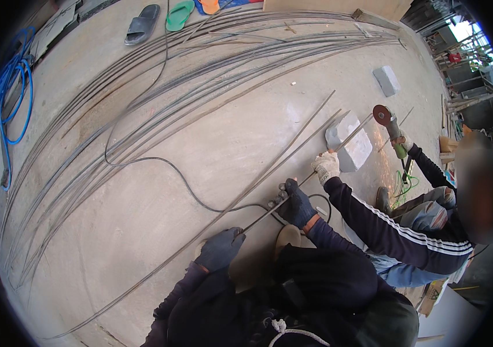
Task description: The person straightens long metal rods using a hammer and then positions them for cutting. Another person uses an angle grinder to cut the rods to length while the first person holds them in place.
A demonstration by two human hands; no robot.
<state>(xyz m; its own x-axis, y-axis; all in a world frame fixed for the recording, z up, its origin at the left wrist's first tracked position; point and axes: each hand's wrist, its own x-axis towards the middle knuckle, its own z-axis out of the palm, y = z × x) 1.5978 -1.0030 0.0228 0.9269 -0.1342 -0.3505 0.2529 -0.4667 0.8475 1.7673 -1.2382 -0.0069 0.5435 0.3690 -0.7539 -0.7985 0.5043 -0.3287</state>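
Note:
A thin steel rod [262,217] runs slantwise in front of me. Its near part lies in my left hand [221,248], in a dark glove with the fingers closed round it. Farther up the same rod, my right hand [296,205], also dark-gloved, is curled on it. Beyond that, a co-worker's white-gloved hand [326,166] grips the rod, which crosses a pale concrete block [350,141]. The co-worker's other hand [405,140] holds an angle grinder [394,127] with a reddish-brown disc, beside the rod's far end. Orange sparks show below the grinder.
Long steel bars [200,80] curve across the floor. Another long rod [212,222] lies left of my hands. A black cable [171,164] winds past. A second block [386,81], slippers [142,26] and a coiled blue hose [12,87] lie farther off. The co-worker sits at right.

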